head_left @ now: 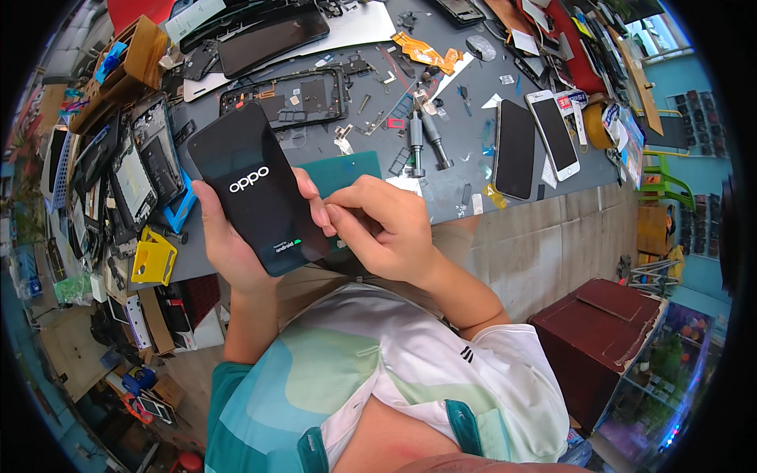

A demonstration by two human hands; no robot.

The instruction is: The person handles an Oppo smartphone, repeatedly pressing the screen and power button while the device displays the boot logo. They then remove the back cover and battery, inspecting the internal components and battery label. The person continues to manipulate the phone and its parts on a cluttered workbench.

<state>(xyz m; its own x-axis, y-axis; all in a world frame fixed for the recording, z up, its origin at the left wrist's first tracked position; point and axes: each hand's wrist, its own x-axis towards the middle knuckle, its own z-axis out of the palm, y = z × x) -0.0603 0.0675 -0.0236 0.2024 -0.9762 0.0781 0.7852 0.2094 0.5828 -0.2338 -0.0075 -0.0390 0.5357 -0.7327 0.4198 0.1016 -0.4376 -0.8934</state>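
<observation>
far left, parts pile point(130, 169), then yellow stand point(154, 256) and blue stand point(183, 203), just beside the left hand point(236, 248). left hand is grasping the phone point(260, 205): thumb along its left edge, fingertips curled round its right edge, palm under the lower part. phone sits up front of the torso, a bit left of center, screen facing the wearer, lit with a white logo and a small green mark low down. long axis runs slantwise, top end up-left and away from the body, bottom end down-right and toward it. frame point(311, 98) lies past the phone's top right, green mat point(343, 165) to its right. right hand point(386, 225) comes in from the right, fingers bent, thumb and index tips pinched together at the phone's lower right edge, right by the left fingertips; can't tell if it grips anything small or touches the edge. so left is the nearer hand, wrapped on the phone, and the phone lies directly left of the right fingertips. farther right on the bench point(445, 189): 2 drivers point(416, 146), black phone point(514, 150), white phone point(553, 134), tape roll point(599, 130).
</observation>
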